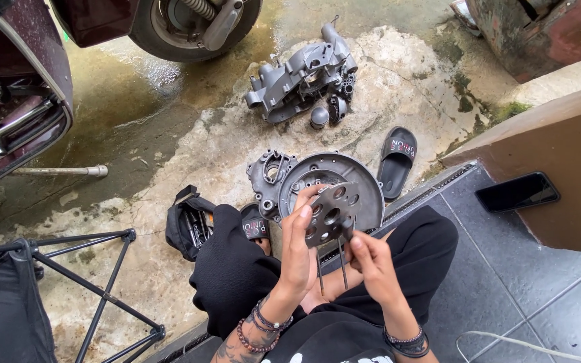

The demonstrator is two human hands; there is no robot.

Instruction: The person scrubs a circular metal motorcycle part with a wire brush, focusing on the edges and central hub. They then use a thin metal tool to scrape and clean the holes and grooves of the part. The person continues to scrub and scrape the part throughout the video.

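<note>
Two hands hold one perforated metal plate (331,214) above the lap of a seated person in black trousers. Left hand (297,252): grip clamped on the plate's left rim, fingers upright along its edge. Right hand (371,263): grip pinched together at the plate's lower right edge, where two thin rods (341,263) hang straight down. Plate face tilts toward the camera, flat side up and away; the rods' long axis runs vertical between the two hands. Just beyond the grip lies a round grey engine cover (364,185) on wet, stained concrete floor (169,128); farther beyond, a grey crankcase (300,77). Right of the grip, a black sandal (397,161), then a dark tiled step (506,269) with open room. Left of the grip, a black tool bag (188,222) and a folding stand (95,282).
</note>
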